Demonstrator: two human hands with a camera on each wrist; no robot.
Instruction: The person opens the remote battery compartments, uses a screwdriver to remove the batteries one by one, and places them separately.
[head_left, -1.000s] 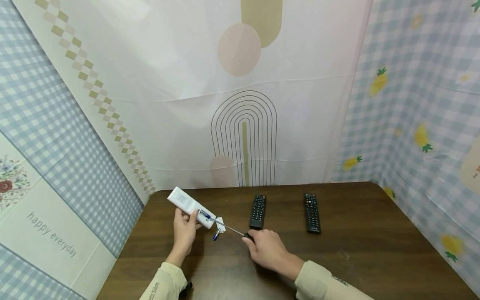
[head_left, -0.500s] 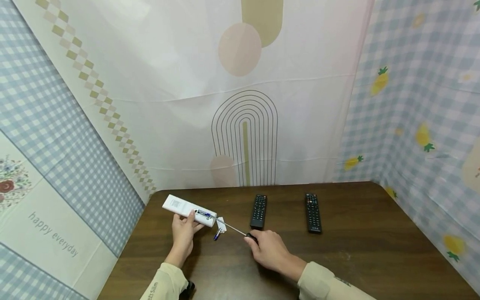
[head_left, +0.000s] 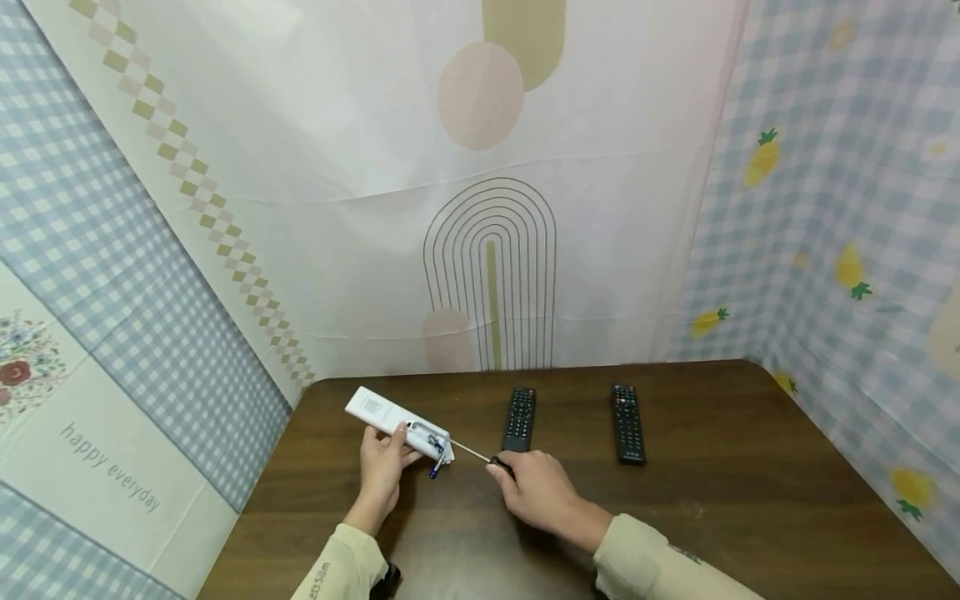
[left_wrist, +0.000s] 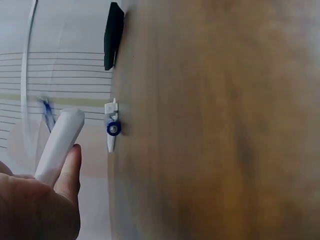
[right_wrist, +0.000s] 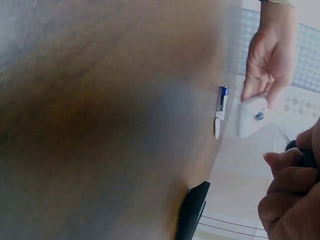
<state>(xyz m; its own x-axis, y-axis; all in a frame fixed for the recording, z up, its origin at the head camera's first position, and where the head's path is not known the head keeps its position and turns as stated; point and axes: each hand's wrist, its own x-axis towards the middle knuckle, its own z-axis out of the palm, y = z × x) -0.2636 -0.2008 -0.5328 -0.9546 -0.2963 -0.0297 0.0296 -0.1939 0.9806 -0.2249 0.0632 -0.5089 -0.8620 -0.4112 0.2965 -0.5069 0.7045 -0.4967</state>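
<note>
My left hand (head_left: 381, 471) grips a white remote control (head_left: 378, 411), back side up, thumb beside its uncovered battery compartment. A blue battery (left_wrist: 48, 115), blurred, sticks up above the remote's edge in the left wrist view. My right hand (head_left: 543, 492) holds a screwdriver by its black handle (head_left: 504, 467); its thin metal shaft (head_left: 471, 451) points left at the remote's lower end. On the table, just beyond that end, lie another blue battery (head_left: 437, 468) and the small white battery cover (left_wrist: 111, 143), partly hidden behind the remote in the head view.
Two black remotes lie on the brown wooden table (head_left: 720, 500): one (head_left: 519, 419) just beyond my right hand, the other (head_left: 628, 423) farther right. A patterned cloth (head_left: 360, 250) hangs behind the table's back edge, with checked cloth at both sides.
The white remote has swung level and then tilted again, shifting right over the cover. The screwdriver tip has left the compartment's middle, and the blue battery there now stands tilted out.
</note>
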